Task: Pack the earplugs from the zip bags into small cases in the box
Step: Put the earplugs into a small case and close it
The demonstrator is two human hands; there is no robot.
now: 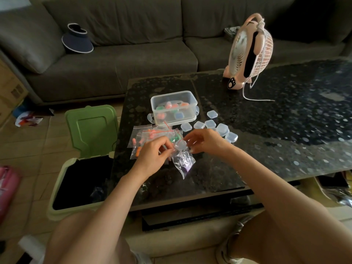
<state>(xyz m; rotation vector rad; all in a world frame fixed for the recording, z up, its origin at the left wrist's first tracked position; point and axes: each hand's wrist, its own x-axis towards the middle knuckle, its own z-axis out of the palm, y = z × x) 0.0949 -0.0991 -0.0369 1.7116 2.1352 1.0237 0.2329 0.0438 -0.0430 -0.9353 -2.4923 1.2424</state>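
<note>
A clear plastic box (174, 106) stands on the dark table and holds several small cases with coloured earplugs inside. Empty small clear cases (210, 126) lie in a loose group to its right. Zip bags (150, 135) with orange and green earplugs lie in front of the box. My left hand (154, 155) and my right hand (204, 140) meet over a small clear case (180, 145). Below it hangs a zip bag (183, 161) with something purple inside. Both hands pinch at this case and bag; which hand holds which I cannot tell.
A pink desk fan (247, 52) with a white cord stands at the back of the table (285, 130). A green-lidded bin (83, 180) stands open at the table's left edge. A grey sofa (133, 44) with a dark visor hat lies beyond.
</note>
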